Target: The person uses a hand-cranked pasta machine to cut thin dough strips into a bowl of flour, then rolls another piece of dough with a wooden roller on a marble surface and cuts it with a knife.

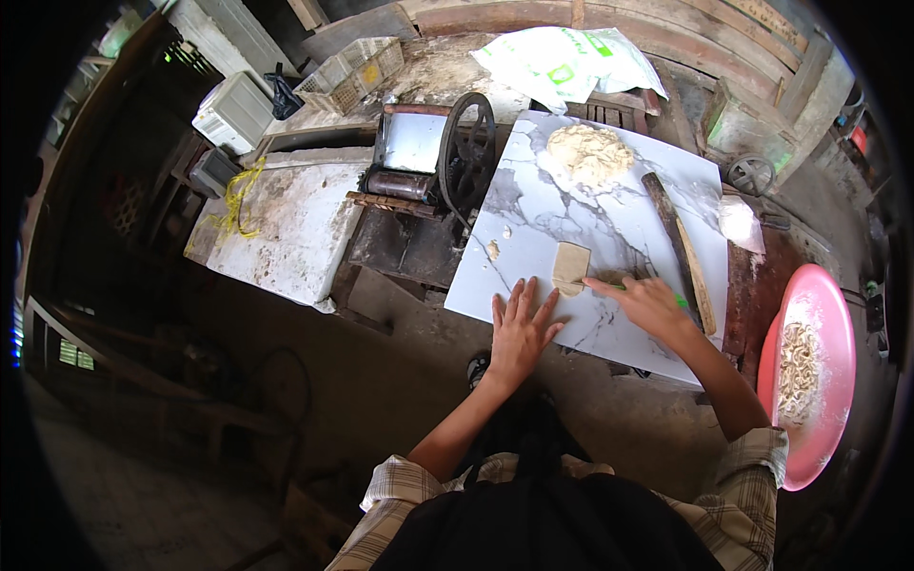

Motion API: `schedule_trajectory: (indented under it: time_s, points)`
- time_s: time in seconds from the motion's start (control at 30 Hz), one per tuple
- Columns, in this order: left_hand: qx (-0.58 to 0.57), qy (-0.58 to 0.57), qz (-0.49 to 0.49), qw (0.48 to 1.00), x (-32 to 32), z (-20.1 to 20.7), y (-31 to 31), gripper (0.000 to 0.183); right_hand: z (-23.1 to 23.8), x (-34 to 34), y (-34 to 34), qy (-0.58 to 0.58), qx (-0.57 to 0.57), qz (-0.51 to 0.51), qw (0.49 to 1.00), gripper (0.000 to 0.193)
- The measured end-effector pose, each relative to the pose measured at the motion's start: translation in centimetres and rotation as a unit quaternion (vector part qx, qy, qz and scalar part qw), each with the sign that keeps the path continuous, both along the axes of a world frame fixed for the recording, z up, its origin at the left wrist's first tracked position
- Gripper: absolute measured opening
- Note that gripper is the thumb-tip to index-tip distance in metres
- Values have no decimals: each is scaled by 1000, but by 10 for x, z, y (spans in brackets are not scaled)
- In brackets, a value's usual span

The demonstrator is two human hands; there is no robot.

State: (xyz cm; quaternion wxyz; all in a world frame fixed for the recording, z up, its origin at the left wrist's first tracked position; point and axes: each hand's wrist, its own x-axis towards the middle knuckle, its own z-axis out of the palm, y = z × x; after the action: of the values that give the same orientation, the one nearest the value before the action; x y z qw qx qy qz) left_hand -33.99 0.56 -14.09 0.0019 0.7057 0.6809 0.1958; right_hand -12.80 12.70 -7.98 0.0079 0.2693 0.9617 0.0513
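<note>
A small flat piece of dough (572,264) lies on the marbled white board, its near end cut or marked across. My right hand (647,303) is closed around a slim knife with a green handle (681,302). The knife's tip reaches the dough's near right side. My left hand (522,328) rests open at the board's front edge, fingers spread, just left of the dough and apart from it. Small dough scraps (492,249) lie farther left. A large rough mass of dough (589,155) sits at the board's far side.
Two wooden sticks (670,228) lie right of the dough. Left of the board stands a roller machine with a black wheel (466,157). A pink basin (831,371) with floury strips is at the right. Behind are a white sack (571,67) and a plastic crate (352,74).
</note>
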Motion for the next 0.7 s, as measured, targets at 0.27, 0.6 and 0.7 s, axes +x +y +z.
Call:
schedule_trajectory:
  time_s: [0.27,0.6,0.7]
  points:
    - [53,-63,8,997,0,-1,9,46,10,33,-5,-26,-68,-66,995,66]
    - [95,-101,-186,973,-23,-3,72,25,-56,1,11,203,-41,-226,952,46]
    - [166,-28,-231,958,-25,-3,79,19,-53,-7,9,221,-4,-226,949,46]
